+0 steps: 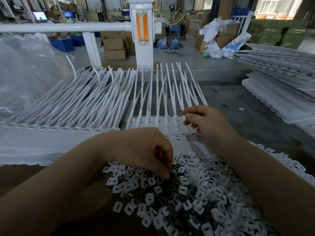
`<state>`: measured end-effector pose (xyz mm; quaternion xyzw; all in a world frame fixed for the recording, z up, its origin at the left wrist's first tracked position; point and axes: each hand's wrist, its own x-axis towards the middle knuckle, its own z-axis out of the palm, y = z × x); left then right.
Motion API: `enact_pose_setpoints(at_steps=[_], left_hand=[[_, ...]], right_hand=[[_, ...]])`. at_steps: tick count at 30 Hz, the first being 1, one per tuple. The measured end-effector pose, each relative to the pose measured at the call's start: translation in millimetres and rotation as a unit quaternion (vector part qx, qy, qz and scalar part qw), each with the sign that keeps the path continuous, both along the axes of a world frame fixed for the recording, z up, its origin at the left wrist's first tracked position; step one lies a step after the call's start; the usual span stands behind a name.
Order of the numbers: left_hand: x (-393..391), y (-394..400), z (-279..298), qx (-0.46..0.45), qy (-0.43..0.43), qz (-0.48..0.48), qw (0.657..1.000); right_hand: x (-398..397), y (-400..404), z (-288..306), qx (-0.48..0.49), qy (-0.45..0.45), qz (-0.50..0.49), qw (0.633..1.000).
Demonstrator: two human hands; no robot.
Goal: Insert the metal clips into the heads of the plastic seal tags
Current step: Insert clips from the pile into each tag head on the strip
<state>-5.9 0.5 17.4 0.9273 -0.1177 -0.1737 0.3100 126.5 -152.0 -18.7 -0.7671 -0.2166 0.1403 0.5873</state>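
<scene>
here left hand [144, 150] digs clips [184, 193].

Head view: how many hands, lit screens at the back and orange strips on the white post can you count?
Hands: 2, the left hand and the right hand
Lit screens: 2
Orange strips: 2
Total: 6

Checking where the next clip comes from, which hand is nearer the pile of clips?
Left. The left hand reaches its fingers into the pile of clips; the right hand hovers beyond it over the seal tags.
</scene>
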Motion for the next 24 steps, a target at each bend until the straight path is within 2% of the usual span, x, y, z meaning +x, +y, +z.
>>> enact_pose_setpoints(at_steps=[4,8,11,17,24], left_hand=[[0,8,3,-0.112,0.022,0.088,0.990],[4,15,-5,-0.228,-0.005,0.234,0.945],[7,17,-12,-0.263,-0.013,0.303,0.916],[9,16,-17,-0.277,-0.034,0.337,0.899],[8,12,-16,-0.279,-0.057,0.321,0.903]], right_hand=[[-1,0,1,-0.010,-0.034,0.011,0.999],[-7,0,7,0.009,-0.076,0.039,0.996],[-12,0,10,0.012,-0.099,0.090,0.991],[-14,0,8,-0.055,-0.162,0.178,0.969],[-12,1,6,-0.073,-0.180,0.182,0.964]])
